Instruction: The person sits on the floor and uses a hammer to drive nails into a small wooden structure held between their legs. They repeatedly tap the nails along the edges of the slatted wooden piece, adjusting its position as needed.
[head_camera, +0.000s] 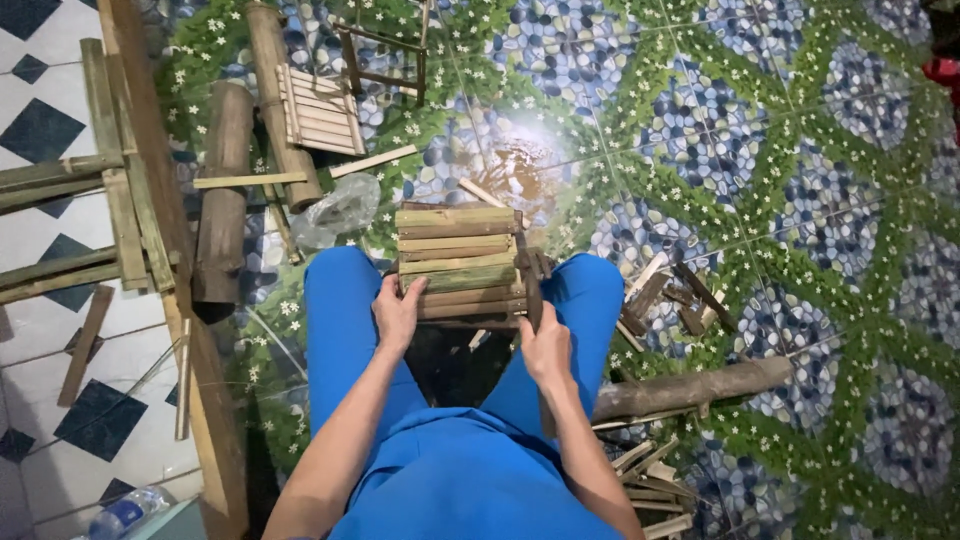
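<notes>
You sat on a tiled floor (760, 130) patterned with blue pebbles and green leafy bands, your knees in blue trousers (345, 320) drawn up on either side of a small slatted bamboo panel (458, 262). Your left hand (397, 312) was closed on the panel's near left edge, fingers curled over the slats; your right hand (545, 348) was wrapped around the handle of a dark tool (530, 285) that stood upright against the panel's right side. The panel rested between your knees, just in front of you. To the far left lay a second, paler slatted panel (318, 110), leaning against thick bamboo poles (225, 190), with a crumpled clear plastic bag (338, 208) near it. A long wooden frame (150, 200) ran along the left, where the floor changed to white tiles (40, 240) with dark blue diamonds. On your right lay a rough log (690, 388), with short offcuts (675, 295) scattered beyond it and more strips (650, 480) heaped nearer to you. A plastic bottle (125, 512) lay at the near left corner.
</notes>
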